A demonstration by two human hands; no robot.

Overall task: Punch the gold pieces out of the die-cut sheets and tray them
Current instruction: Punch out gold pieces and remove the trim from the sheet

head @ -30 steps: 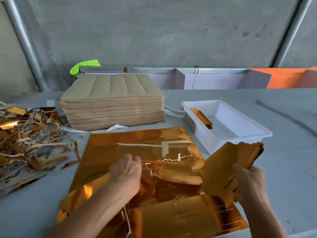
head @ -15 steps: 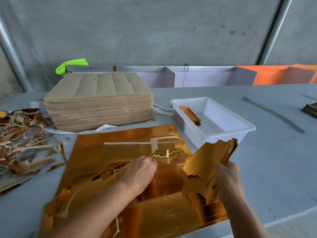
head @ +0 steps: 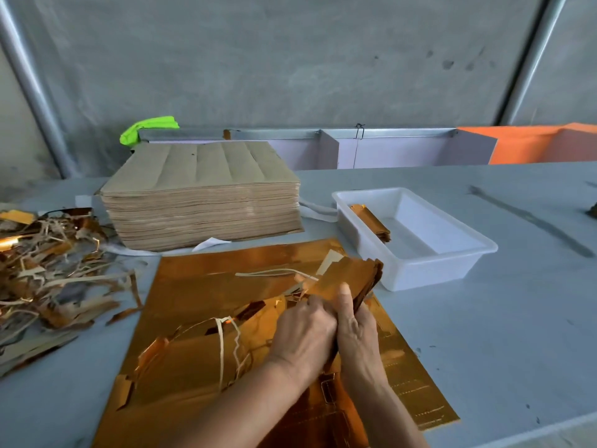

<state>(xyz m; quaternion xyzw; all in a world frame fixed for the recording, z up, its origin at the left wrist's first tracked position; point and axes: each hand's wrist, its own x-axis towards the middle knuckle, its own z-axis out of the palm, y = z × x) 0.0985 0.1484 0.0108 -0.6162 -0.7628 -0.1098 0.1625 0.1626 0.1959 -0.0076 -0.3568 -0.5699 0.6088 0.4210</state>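
A shiny gold die-cut sheet (head: 226, 279) lies on the grey table in front of me, torn and partly punched, with pale strips hanging loose. My right hand (head: 357, 331) grips a thick bundle of punched gold pieces (head: 352, 276) above the sheet's right side. My left hand (head: 303, 334) presses against the same bundle from the left, fingers curled around its lower part. The two hands touch each other. A white plastic tray (head: 420, 273) stands to the right, holding a small stack of gold pieces (head: 371, 219) at its left end.
A tall stack of brown-backed sheets (head: 200, 195) stands behind the gold sheet. A heap of torn waste strips (head: 48, 270) covers the table's left side. A green cloth (head: 148, 127) and grey and orange panels (head: 533, 147) line the back edge.
My right hand has carried the bundle of pieces leftward and my left hand has left the sheet and closed on the bundle, so both hands now meet. The camera has shifted.
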